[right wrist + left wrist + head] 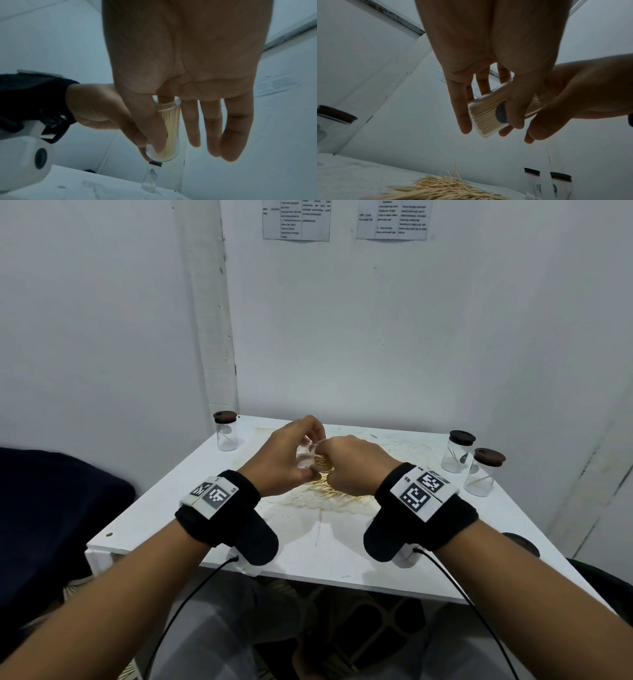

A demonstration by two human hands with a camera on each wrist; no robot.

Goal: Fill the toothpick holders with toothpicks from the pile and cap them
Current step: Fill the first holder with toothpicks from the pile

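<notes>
A clear toothpick holder point(306, 457) lies tilted in the air over the table's middle, packed with toothpicks point(486, 116). My left hand point(306, 448) grips its body and base with curled fingers. My right hand point(331, 462) meets it from the right. The right thumb lies along the holder's side point(172, 128) and the index finger sits behind its open end, while the other fingers hang straight. Toothpick ends show at the mouth. The loose toothpick pile point(330, 495) lies on the table right under both hands. This holder has no cap on.
One capped clear holder point(226, 431) stands at the far left corner, two more point(459, 451) point(484, 472) at the right. A dark cap point(520, 542) lies at the right edge. The white table point(308, 559) stands against white walls.
</notes>
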